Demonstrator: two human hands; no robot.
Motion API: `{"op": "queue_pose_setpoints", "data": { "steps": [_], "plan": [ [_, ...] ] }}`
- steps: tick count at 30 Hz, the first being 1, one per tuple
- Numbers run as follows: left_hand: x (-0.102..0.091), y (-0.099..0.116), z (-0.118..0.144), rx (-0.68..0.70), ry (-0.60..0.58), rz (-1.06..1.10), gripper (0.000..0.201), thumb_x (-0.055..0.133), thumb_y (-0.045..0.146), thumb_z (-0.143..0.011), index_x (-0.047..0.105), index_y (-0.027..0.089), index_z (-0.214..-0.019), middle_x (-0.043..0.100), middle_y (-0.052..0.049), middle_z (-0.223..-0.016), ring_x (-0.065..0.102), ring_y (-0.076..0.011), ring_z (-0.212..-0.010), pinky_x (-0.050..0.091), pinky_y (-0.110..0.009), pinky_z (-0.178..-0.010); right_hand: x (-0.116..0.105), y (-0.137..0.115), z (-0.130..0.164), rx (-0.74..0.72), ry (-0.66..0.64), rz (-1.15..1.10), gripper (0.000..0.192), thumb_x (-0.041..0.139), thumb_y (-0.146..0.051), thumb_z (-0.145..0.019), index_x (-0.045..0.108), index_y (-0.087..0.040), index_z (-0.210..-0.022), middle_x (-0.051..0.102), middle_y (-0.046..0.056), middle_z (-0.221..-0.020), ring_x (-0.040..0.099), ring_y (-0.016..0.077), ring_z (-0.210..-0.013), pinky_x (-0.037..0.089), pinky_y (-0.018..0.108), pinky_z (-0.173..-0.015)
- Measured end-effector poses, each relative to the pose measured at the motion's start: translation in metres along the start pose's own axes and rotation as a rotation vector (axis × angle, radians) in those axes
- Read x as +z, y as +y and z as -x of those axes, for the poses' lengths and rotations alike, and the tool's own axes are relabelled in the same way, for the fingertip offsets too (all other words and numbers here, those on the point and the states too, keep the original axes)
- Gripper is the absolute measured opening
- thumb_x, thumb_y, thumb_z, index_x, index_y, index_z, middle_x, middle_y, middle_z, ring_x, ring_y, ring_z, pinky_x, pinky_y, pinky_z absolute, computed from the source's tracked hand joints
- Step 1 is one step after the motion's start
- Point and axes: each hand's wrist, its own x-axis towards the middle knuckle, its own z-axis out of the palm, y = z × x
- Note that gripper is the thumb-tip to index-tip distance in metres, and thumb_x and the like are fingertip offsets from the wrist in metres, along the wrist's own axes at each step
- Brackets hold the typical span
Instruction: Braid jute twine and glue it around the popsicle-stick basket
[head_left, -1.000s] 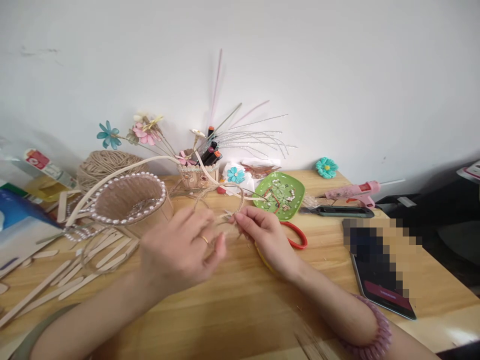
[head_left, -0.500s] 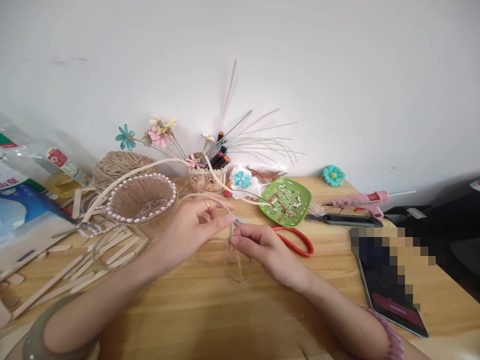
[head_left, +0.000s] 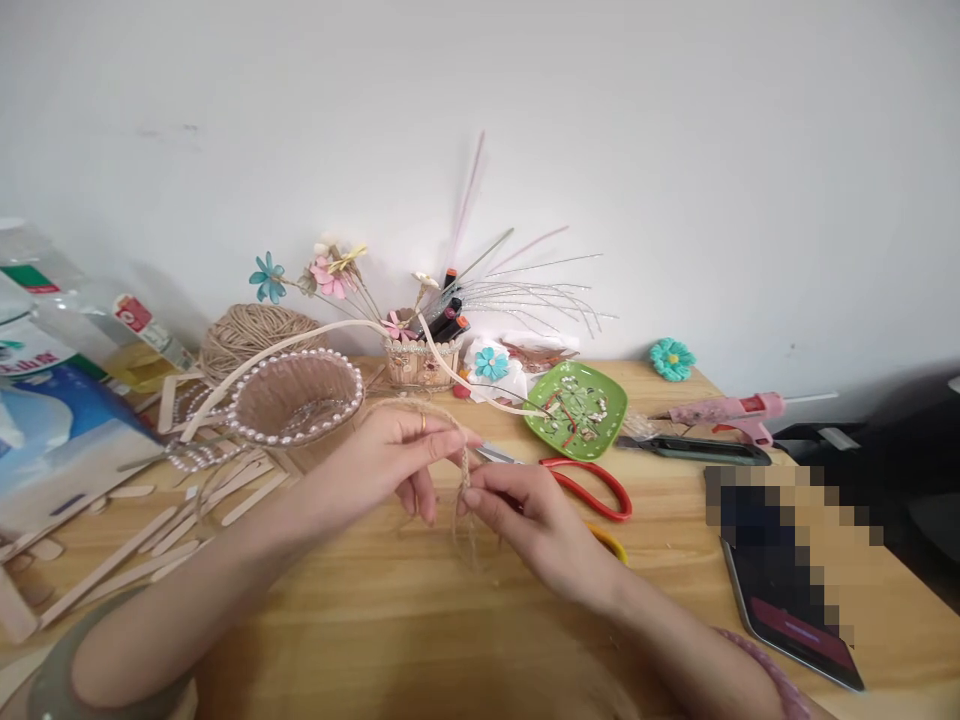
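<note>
Between my two hands runs a thin braided twine cord (head_left: pixel 465 464), light tan in colour. My left hand (head_left: pixel 405 450), with a ring on one finger, pinches it near the top between thumb and fingers. Lower down, my right hand (head_left: pixel 517 505) grips the braid between thumb and forefinger. Loose twine strands hang below the fingertips. Behind my right hand lies a pair of scissors (head_left: pixel 592 487) with red and yellow handles, partly hidden. To the left of my left hand, a twine basket (head_left: pixel 289 395) rimmed with pearl beads rests tilted on the table.
Wooden craft sticks (head_left: pixel 112 565) lie scattered at left, near a twine ball (head_left: pixel 259 335) and bottles (head_left: pixel 45 290). Behind stands a pot (head_left: pixel 421 362) of flowers and markers. A green dish (head_left: pixel 577 410), utility knife (head_left: pixel 697 448), pink glue gun (head_left: pixel 727 410) and phone (head_left: pixel 787 590) lie right.
My left hand's lower fingers have uncurled downward while its pinch stays on the braid. My right hand has shifted slightly down and right. The view has moved a little, and the yellow scissor handle now shows.
</note>
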Motion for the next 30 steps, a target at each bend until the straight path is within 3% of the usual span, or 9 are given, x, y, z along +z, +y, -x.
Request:
{"op": "queue_pose_setpoints", "data": {
  "steps": [4, 10, 13, 16, 19, 25, 27, 30],
  "plan": [
    [-0.003, 0.001, 0.001, -0.028, -0.108, -0.159, 0.025, 0.064, 0.029, -0.069, 0.070, 0.022, -0.093, 0.067, 0.002, -0.067, 0.059, -0.0117, -0.059, 0.046, -0.021, -0.059, -0.006, 0.003, -0.003, 0.083, 0.014, -0.029, 0.028, 0.041, -0.031, -0.088, 0.052, -0.015, -0.068, 0.040, -0.003, -0.061, 0.036, 0.0102, -0.059, 0.029, 0.022, -0.053],
    [-0.002, -0.003, 0.000, 0.022, -0.037, -0.371, 0.020, 0.054, 0.026, -0.073, 0.072, 0.018, -0.075, 0.062, 0.002, -0.058, 0.054, -0.0127, -0.057, 0.041, -0.022, -0.054, -0.014, 0.000, -0.004, 0.109, -0.008, 0.185, 0.025, 0.044, -0.027, -0.087, 0.054, -0.015, -0.067, 0.043, -0.004, -0.057, 0.035, 0.0087, -0.053, 0.026, 0.021, -0.048],
    [0.001, -0.005, -0.001, 0.051, 0.028, -0.410, 0.017, 0.056, 0.029, -0.071, 0.070, 0.019, -0.068, 0.063, 0.001, -0.061, 0.054, -0.0142, -0.059, 0.039, -0.023, -0.053, -0.014, 0.000, -0.003, 0.046, 0.045, 0.379, 0.022, 0.045, -0.023, -0.087, 0.056, -0.016, -0.070, 0.052, -0.002, -0.061, 0.043, 0.0095, -0.055, 0.030, 0.021, -0.051],
    [0.006, -0.007, -0.004, 0.076, 0.118, -0.333, 0.015, 0.060, 0.030, -0.069, 0.065, 0.018, -0.060, 0.062, 0.001, -0.060, 0.053, -0.0145, -0.059, 0.038, -0.024, -0.054, -0.012, 0.001, -0.002, -0.033, 0.091, 0.543, 0.020, 0.042, -0.021, -0.089, 0.058, -0.016, -0.077, 0.061, 0.002, -0.070, 0.052, 0.0117, -0.061, 0.033, 0.022, -0.055],
    [0.009, -0.010, -0.008, 0.111, 0.127, -0.249, 0.015, 0.058, 0.026, -0.072, 0.060, 0.018, -0.060, 0.061, 0.001, -0.057, 0.050, -0.0121, -0.054, 0.037, -0.024, -0.053, -0.011, 0.006, -0.001, -0.080, 0.152, 0.723, 0.024, 0.040, -0.023, -0.091, 0.060, -0.016, -0.079, 0.063, 0.005, -0.075, 0.055, 0.0132, -0.064, 0.032, 0.023, -0.054],
    [0.013, -0.019, -0.019, 0.073, 0.233, 0.024, 0.012, 0.054, 0.025, -0.077, 0.049, 0.017, -0.070, 0.069, -0.004, -0.069, 0.032, -0.0061, -0.041, 0.024, -0.021, -0.042, -0.009, 0.012, 0.003, -0.164, 0.459, 1.216, 0.023, 0.043, -0.021, -0.090, 0.062, -0.018, -0.076, 0.059, 0.004, -0.062, 0.050, 0.0138, -0.055, 0.019, 0.027, -0.048],
    [0.015, -0.020, -0.021, 0.070, 0.271, 0.126, 0.013, 0.055, 0.024, -0.077, 0.050, 0.015, -0.068, 0.067, -0.003, -0.066, 0.030, -0.0052, -0.040, 0.022, -0.021, -0.041, -0.004, 0.011, 0.006, -0.235, 0.452, 1.290, 0.022, 0.044, -0.015, -0.088, 0.061, -0.017, -0.073, 0.057, 0.003, -0.058, 0.048, 0.0134, -0.053, 0.018, 0.028, -0.048],
    [0.017, -0.019, -0.022, 0.099, 0.255, 0.257, 0.014, 0.055, 0.023, -0.077, 0.052, 0.013, -0.068, 0.065, -0.002, -0.068, 0.027, -0.0034, -0.040, 0.018, -0.021, -0.041, 0.007, 0.008, 0.008, -0.298, 0.279, 1.297, 0.023, 0.044, -0.008, -0.084, 0.060, -0.016, -0.071, 0.057, 0.004, -0.058, 0.048, 0.0141, -0.051, 0.016, 0.029, -0.047]
  ]
}}
